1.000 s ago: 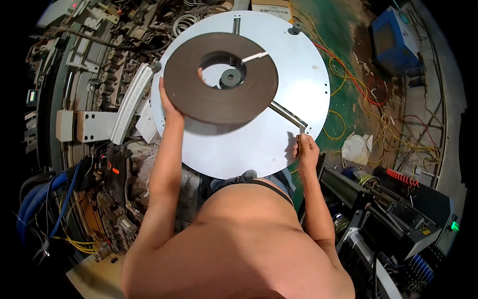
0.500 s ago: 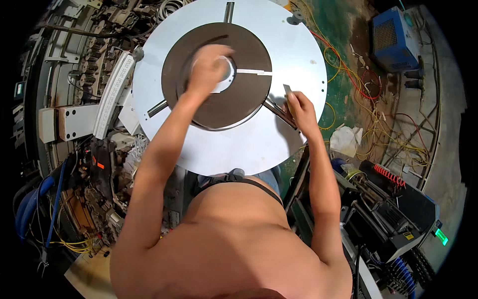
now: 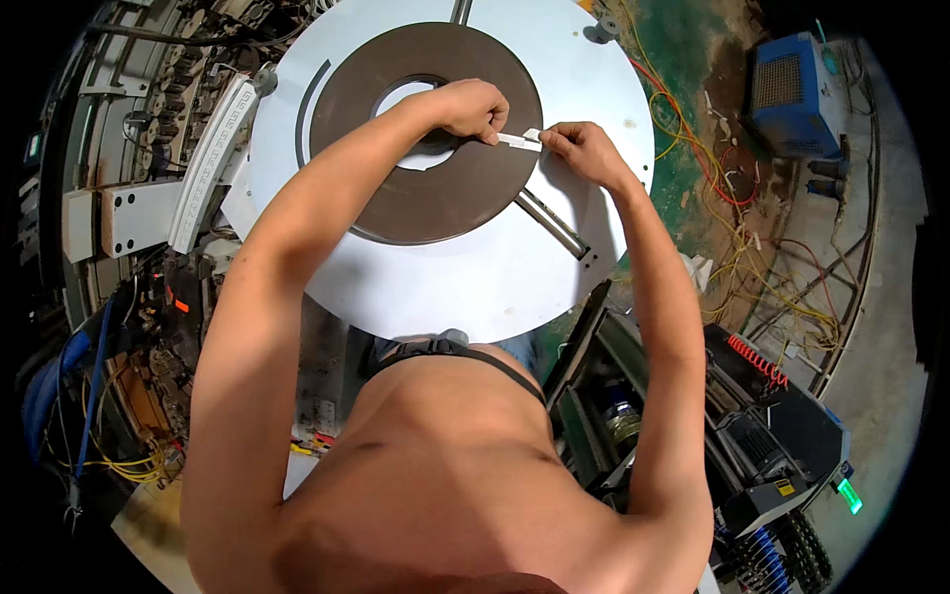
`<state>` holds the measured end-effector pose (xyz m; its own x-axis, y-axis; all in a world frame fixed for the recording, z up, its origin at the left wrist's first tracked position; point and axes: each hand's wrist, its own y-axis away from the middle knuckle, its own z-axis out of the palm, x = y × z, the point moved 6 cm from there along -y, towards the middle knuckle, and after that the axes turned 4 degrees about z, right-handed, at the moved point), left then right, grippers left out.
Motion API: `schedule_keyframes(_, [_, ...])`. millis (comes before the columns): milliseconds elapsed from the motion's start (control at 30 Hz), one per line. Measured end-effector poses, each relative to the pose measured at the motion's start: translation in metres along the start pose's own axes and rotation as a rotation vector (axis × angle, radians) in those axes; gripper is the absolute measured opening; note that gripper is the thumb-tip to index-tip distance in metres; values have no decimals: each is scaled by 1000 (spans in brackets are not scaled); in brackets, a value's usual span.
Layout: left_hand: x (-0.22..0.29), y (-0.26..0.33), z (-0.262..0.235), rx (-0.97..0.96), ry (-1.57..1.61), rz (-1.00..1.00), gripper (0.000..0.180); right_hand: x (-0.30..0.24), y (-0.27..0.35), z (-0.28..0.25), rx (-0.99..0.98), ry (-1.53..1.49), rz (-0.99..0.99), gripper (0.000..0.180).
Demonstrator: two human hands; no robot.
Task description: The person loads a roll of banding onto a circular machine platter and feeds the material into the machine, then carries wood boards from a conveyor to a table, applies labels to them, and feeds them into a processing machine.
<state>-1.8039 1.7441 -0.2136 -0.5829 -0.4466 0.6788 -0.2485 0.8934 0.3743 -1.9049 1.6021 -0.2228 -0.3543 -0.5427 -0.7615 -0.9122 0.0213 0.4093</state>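
A wide brown roll of wound band [image 3: 435, 213] lies flat on a round white turntable [image 3: 445, 287]. Across the roll's right side, from its inner hole toward the outer rim, runs a short white strip of tape [image 3: 517, 143]. My left hand [image 3: 470, 107] reaches over the hole, its fingers pinched together at the strip's inner end. At the outer end my right hand [image 3: 584, 150] pinches a small pale piece between thumb and forefinger; whether that piece is part of the strip is unclear. A dark curved strip [image 3: 310, 109] lies on the turntable, left of the roll.
Metal slotted rails [image 3: 554, 226] run outward across the turntable. Machine parts and a long white curved guard [image 3: 213, 163] stand at the left. On the right are a blue box-shaped unit [image 3: 789, 94], tangled yellow and red cables [image 3: 732, 168] and a dark machine [image 3: 757, 426].
My left hand has moved right from the roll's centre to the white strip. My right hand has moved up and left to the strip's outer end. The view has shifted slightly.
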Motion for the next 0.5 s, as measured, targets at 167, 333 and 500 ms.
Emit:
schedule_keyframes(167, [1,-7,-1,27,-9,103,18,12,26,32,-661,277,-32,23])
schedule_keyframes(333, [-3,8,-9,586,24,119,19,6,71,35,-350,-136,67,28])
schedule_keyframes(500, [-3,105,-17,724,1276,423,11,-61,128,123,-141,223,-421,12])
